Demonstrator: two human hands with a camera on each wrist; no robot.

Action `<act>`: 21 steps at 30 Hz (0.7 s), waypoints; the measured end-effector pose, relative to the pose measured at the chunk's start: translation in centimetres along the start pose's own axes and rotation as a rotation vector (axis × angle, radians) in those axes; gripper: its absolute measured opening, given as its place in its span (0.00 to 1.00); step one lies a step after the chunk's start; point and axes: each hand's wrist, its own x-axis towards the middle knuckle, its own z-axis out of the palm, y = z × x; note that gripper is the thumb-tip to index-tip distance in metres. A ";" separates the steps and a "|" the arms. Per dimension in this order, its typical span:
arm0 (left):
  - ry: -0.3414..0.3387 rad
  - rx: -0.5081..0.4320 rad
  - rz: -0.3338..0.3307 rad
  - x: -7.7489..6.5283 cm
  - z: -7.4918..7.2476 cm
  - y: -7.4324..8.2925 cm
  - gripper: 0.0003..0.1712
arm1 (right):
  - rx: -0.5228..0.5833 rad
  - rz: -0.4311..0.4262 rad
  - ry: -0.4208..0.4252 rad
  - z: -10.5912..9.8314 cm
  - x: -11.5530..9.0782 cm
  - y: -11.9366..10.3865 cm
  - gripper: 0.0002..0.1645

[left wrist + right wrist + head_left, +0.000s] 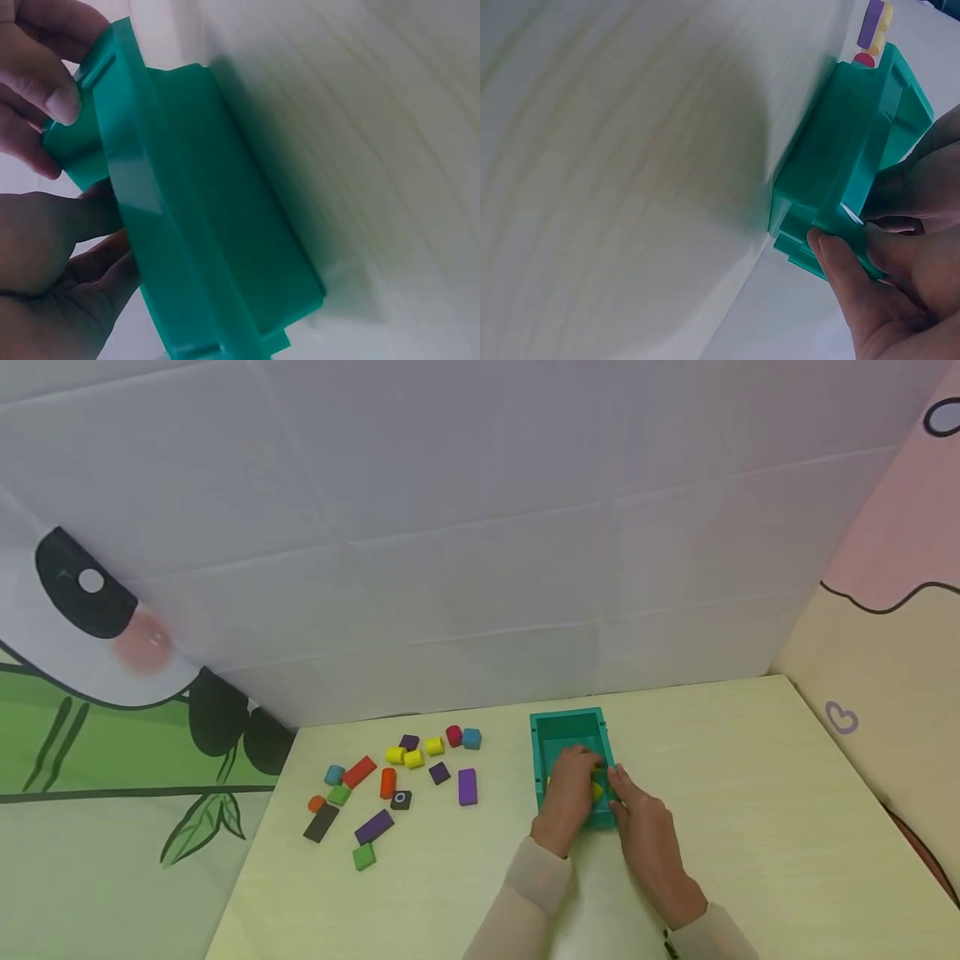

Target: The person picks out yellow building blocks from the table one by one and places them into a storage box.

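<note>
A green plastic bin (pixel 567 717) stands on the table, with yellow pieces (pixel 597 792) partly visible inside. My left hand (pixel 572 793) reaches over the rim into the bin. Its fingertips are hidden behind the bin wall in the left wrist view, so whether they hold a piece cannot be told. At the near right corner, my right hand (pixel 651 839) grips the bin's rim. The right wrist view shows the fingers of this hand (pixel 844 270) against the outside of the bin, with the thumb at the rim.
Left of the bin lie scattered small blocks, among them a purple block (pixel 467 787), a blue block (pixel 471 739), a red cylinder (pixel 453 736), a green cube (pixel 364 857) and a black block (pixel 321 822). Behind the table (pixel 720 752) rises a pale wall (pixel 480 593).
</note>
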 end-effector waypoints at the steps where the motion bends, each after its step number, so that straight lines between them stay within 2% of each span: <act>1: -0.005 0.002 -0.007 0.0 0.1 0.0 0.13 | 0.000 0.000 0.000 0.0 0.0 0.0 0.34; 14: -0.003 0.024 -0.023 0.2 0.5 -0.1 0.14 | -0.001 -0.008 0.017 0.0 0.0 -0.1 0.34; 21: -0.007 0.048 -0.015 0.3 1.1 -0.4 0.14 | -0.006 0.012 -0.010 -0.1 0.0 -0.1 0.34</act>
